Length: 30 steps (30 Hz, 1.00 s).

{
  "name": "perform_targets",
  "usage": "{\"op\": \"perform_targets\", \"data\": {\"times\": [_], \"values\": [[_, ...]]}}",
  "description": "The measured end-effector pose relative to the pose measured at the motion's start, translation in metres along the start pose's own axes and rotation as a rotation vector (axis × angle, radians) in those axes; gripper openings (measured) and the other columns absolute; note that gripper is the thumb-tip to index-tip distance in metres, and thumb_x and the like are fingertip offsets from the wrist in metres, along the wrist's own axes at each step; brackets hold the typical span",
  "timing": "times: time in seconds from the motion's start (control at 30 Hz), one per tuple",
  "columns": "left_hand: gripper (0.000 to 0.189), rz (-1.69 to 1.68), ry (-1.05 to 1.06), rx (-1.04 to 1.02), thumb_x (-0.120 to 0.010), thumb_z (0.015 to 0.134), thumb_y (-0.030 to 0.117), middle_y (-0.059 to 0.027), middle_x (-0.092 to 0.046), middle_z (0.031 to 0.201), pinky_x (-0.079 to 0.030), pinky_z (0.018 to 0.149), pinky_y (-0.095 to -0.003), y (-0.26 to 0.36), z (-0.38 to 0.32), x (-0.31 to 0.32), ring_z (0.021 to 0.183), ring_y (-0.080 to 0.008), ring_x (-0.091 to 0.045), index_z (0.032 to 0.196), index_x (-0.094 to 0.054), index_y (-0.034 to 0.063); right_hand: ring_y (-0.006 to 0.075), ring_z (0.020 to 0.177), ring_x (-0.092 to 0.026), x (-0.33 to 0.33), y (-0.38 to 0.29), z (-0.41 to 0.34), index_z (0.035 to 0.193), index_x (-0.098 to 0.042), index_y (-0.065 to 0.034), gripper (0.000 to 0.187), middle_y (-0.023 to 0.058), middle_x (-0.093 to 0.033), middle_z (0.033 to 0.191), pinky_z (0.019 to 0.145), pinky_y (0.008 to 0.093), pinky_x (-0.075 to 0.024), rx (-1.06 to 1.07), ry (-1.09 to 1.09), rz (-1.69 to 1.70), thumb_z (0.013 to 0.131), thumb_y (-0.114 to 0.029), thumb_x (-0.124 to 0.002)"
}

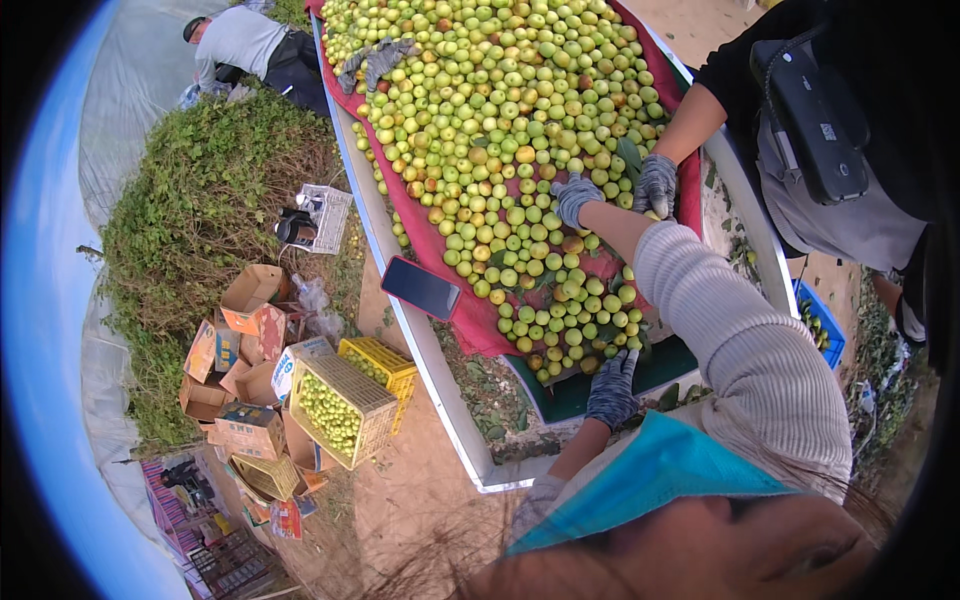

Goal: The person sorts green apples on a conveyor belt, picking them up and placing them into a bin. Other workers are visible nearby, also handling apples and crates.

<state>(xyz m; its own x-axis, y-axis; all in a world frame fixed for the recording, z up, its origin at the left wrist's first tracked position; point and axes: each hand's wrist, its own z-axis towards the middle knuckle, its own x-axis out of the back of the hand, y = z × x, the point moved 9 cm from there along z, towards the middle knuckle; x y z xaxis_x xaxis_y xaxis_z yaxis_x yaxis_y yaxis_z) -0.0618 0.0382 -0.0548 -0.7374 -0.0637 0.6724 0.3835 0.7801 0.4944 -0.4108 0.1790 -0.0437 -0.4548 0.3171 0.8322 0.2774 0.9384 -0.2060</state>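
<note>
Small round green jujube-like fruits [487,142], some browned, cover a red cloth [480,319] in a long, pale-rimmed sorting table [439,390]. My right hand [579,201], in a grey-striped knit glove, reaches among them, fingers bent down onto the fruit. Whether it grips any is hidden. At the near end my left hand [613,391], gloved alike, rests against the lowest fruits with its fingers apart. It lies over a dark green sloping strip [566,405]. Just beyond my right hand is another person's gloved hand [657,184], close to a green leaf [630,159].
A smartphone [421,289] lies across the left rim. Loose gloves [375,64] lie on the far fruit. Left on the ground stand fruit crates [345,409], cardboard boxes [251,289] and a white basket [330,221]. A blue crate [829,319] stands right, near a co-worker [795,127]; another person [247,45] bends at far left.
</note>
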Motion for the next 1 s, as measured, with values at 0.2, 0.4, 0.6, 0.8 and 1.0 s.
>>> {"op": "perform_targets", "data": {"times": [0.2, 0.4, 0.6, 0.8, 1.0], "values": [[0.102, -0.064, -0.012, -0.008, -0.082, 0.082, 0.034, -0.019, -0.036, 0.164, -0.033, 0.123, -0.0455, 0.006, -0.004, 0.007, 0.148, -0.0394, -0.037, 0.165, -0.026, 0.0125, 0.04, 0.125, -0.064, -0.056, -0.055, -0.07, 0.149, -0.053, -0.019, 0.058, 0.0239, -0.038, 0.161, 0.093, 0.0511, -0.0596, 0.378, -0.02, -0.259, 0.093, -0.019, -0.068], [0.1, -0.038, -0.048, 0.011, -0.08, 0.084, 0.031, -0.0201, -0.037, 0.163, -0.034, 0.122, -0.0463, 0.012, -0.008, 0.011, 0.148, -0.04, -0.039, 0.166, -0.024, 0.0122, 0.0318, 0.11, -0.072, -0.112, -0.05, -0.101, 0.129, -0.069, -0.0138, 0.04, 0.0138, -0.074, 0.112, 0.086, 0.0484, -0.0594, 0.397, -0.203, -0.387, 0.093, -0.03, -0.069], [0.098, -0.069, -0.045, 0.016, -0.079, 0.085, 0.026, -0.0215, -0.04, 0.161, -0.037, 0.121, -0.0466, 0.004, -0.005, 0.002, 0.146, -0.0404, -0.042, 0.166, -0.024, 0.0155, 0.0303, 0.097, -0.075, -0.164, -0.027, -0.143, 0.133, -0.062, -0.0106, 0.045, 0.0143, -0.074, 0.108, 0.07, 0.0449, -0.0612, 0.575, -0.179, -0.079, 0.095, -0.032, -0.071], [0.094, -0.018, -0.028, 0.034, -0.077, 0.085, 0.023, -0.0209, -0.042, 0.159, -0.04, 0.118, -0.0481, 0.005, -0.007, -0.001, 0.144, -0.0399, -0.045, 0.164, -0.027, 0.0169, 0.0269, 0.089, -0.075, -0.119, 0.081, -0.267, 0.134, -0.06, -0.0114, 0.044, 0.0122, -0.074, 0.103, 0.062, 0.0389, -0.0598, 0.34, -0.666, 1.823, 0.096, -0.032, -0.071], [0.093, -0.028, -0.059, 0.016, -0.077, 0.086, 0.024, -0.0207, -0.041, 0.159, -0.04, 0.118, -0.0493, 0.008, -0.008, 0.001, 0.144, -0.041, -0.044, 0.164, -0.027, 0.0161, 0.0167, 0.063, -0.066, -0.166, 0.307, -0.41, 0.11, -0.061, -0.0155, 0.024, 0.0022, -0.066, 0.08, 0.047, 0.0278, -0.0504, -0.229, -0.295, 1.929, 0.098, -0.035, -0.068]]}}
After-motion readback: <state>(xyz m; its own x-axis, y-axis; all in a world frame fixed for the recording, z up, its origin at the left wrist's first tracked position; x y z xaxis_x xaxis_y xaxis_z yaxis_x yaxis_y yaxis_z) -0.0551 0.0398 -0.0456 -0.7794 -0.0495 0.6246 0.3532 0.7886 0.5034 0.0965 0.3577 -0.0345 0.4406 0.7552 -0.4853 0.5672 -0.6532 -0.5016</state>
